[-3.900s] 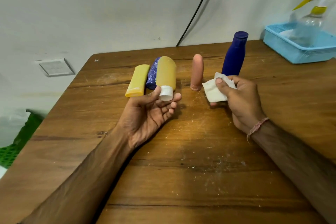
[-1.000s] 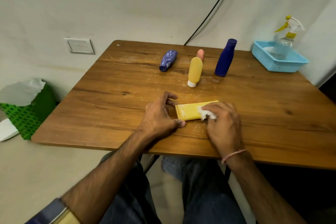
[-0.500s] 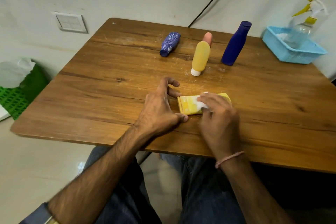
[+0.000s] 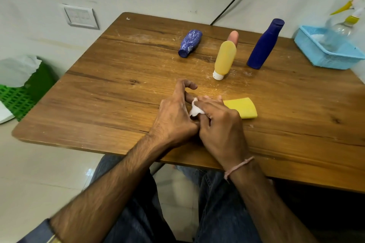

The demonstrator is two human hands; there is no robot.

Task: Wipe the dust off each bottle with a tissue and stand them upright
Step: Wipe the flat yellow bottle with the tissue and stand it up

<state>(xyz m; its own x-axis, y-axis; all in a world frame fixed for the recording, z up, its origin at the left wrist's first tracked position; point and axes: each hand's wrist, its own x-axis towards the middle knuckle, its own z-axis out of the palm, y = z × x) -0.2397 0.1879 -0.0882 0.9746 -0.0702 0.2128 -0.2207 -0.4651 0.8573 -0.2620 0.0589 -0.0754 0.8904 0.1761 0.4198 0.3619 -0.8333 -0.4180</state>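
Pale walls and a tiled floor frame a worn wooden desk [image 4: 110, 89] flecked with white dust; near its front edge a yellow tube [image 4: 244, 107] lies flat on its side, only its broad crimped end showing past the hands.

It looks light, with soft, squeezable walls; hard pressure would likely buckle it or skid it over the dusty wood; the firmer cap end, hidden here, seems the better place to hold, and also the end to stand it on.

The left hand [image 4: 173, 122] sits at that hidden end, its fingers [image 4: 188, 85] bent and the forefinger arched above the wood; they seem to clasp the tube, though the contact is covered.

The right hand [image 4: 221, 124] lies over the middle of the tube; its fingers [image 4: 209, 100] are drawn together and pinch a crumpled tissue [image 4: 194, 109] that peeks out between the two hands, apparently pressed to the tube.

Further back an orange bottle [image 4: 225, 59] stands on its white cap, a pink bottle [image 4: 233, 36] just behind it and a dark blue bottle [image 4: 264, 45] upright beside them; a patterned blue bottle [image 4: 190, 43] lies on its side, apparently not yet wiped.
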